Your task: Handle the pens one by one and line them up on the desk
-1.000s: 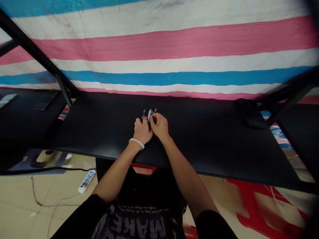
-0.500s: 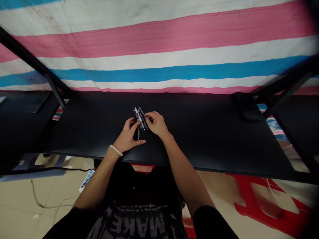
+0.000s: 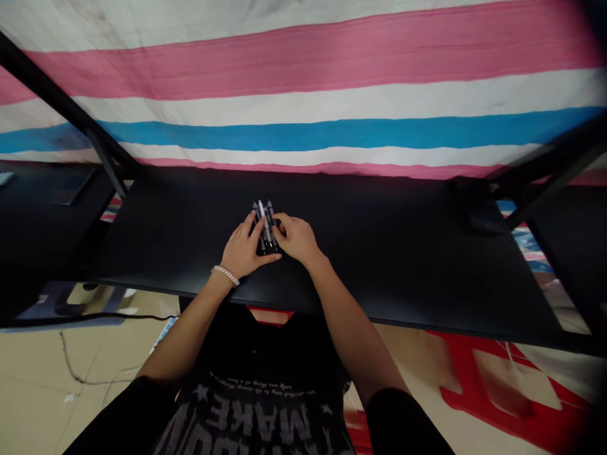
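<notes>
A small bundle of dark pens [image 3: 264, 221] with white and grey bands lies on the black table [image 3: 379, 253], tips pointing away from me. My left hand [image 3: 244, 249] rests flat on the table against the bundle's left side, fingers spread, a bead bracelet on its wrist. My right hand [image 3: 294, 239] presses against the bundle's right side with curled fingers. Both hands enclose the pens between them.
A striped pink, white and blue cloth [image 3: 303, 95] hangs behind the table. Black frame bars [image 3: 71, 110] slant at left and right. A dark object [image 3: 477, 208] sits at the table's far right. A red plastic stool [image 3: 497, 392] stands on the floor below right.
The pens, held upright between both hands a second ago, now lie on the table. My left hand opened and laid flat beside them, then closed in against the bundle.
</notes>
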A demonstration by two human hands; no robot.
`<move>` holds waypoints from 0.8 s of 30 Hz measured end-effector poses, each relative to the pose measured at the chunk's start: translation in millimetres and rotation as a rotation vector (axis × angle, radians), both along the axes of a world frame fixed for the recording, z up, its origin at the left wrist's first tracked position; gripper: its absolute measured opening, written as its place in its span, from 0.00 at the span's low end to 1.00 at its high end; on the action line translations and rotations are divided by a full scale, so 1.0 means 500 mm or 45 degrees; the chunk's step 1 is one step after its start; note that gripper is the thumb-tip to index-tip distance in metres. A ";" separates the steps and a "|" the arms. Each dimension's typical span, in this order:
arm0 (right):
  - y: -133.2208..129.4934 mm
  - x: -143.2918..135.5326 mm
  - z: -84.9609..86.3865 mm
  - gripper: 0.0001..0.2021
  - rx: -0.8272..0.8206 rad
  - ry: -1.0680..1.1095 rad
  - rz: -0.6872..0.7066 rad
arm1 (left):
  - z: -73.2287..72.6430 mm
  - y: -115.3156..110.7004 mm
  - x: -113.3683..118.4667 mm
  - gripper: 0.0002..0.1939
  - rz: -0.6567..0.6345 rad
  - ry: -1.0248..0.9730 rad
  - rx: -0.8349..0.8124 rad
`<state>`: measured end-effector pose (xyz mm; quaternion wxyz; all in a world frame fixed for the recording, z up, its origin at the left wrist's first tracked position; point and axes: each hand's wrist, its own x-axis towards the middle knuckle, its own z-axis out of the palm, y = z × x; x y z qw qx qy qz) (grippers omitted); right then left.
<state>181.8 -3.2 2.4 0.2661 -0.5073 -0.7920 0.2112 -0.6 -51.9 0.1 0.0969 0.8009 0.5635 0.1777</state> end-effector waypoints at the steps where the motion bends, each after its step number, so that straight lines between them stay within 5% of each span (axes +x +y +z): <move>1: -0.002 -0.003 0.000 0.14 -0.004 -0.025 -0.021 | -0.002 0.009 -0.001 0.52 -0.036 0.007 0.002; 11: 0.003 -0.002 -0.004 0.13 -0.019 0.009 -0.098 | 0.000 0.087 -0.009 0.44 -0.231 -0.102 0.022; 24: 0.009 -0.002 -0.014 0.11 -0.036 0.095 -0.138 | -0.014 0.128 -0.002 0.42 -0.364 -0.201 0.001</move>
